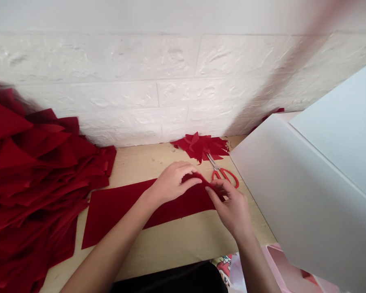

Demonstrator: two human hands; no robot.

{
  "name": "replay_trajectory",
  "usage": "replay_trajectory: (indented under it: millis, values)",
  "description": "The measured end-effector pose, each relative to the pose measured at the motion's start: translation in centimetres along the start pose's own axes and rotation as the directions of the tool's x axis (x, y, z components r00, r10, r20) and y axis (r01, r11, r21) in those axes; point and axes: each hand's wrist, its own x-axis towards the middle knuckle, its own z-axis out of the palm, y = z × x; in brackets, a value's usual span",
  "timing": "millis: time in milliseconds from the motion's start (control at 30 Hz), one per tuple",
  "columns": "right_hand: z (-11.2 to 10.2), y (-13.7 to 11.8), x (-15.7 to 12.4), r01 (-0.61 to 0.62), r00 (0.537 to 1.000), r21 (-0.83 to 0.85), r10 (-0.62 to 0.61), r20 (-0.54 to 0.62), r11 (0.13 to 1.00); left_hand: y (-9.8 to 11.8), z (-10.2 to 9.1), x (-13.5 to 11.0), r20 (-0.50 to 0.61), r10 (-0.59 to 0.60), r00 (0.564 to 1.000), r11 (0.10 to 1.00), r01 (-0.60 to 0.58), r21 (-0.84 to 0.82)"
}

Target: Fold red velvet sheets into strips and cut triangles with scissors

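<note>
A long strip of dark red cloth (118, 207) lies across the wooden table, its right end lifted off the surface. My left hand (177, 181) pinches the top edge near that end, thumb below and fingers above. Close beside it, my right hand (230, 203) grips the right end of the same cloth between thumb and fingers. Just beyond my right hand rest scissors (221, 173) with orange-red handles, blades pointing away toward a small heap of red scraps (198, 145).
A large pile of red cloth pieces (33, 171) fills the left side. White boards or box panels (293, 179) stand slanted on the right. A white brick-patterned wall (125, 93) rises behind the table (140, 156). A pink container (280, 260) sits at lower right.
</note>
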Motion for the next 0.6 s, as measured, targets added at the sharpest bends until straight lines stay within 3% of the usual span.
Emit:
replay_trajectory:
  millis: [133, 300, 600]
  values:
    - [-0.5, -0.5, -0.9, 0.008, 1.0, -0.028, -0.008, -0.011, 1.0, -0.2, 0.4, -0.2, -0.076, -0.093, 0.993, 0.992, 0.086, -0.09]
    - [-0.9, -0.2, -1.7, 0.025, 0.997, -0.058, -0.029, -0.067, 0.998, -0.4, 0.5, -0.6, -0.158, -0.119, 0.98, 0.985, 0.096, -0.147]
    - [-0.5, 0.1, -1.9, 0.034, 0.99, -0.049, -0.04, -0.134, 0.998, -0.2, 0.4, -0.7, -0.18, -0.187, 0.966, 0.965, 0.146, -0.219]
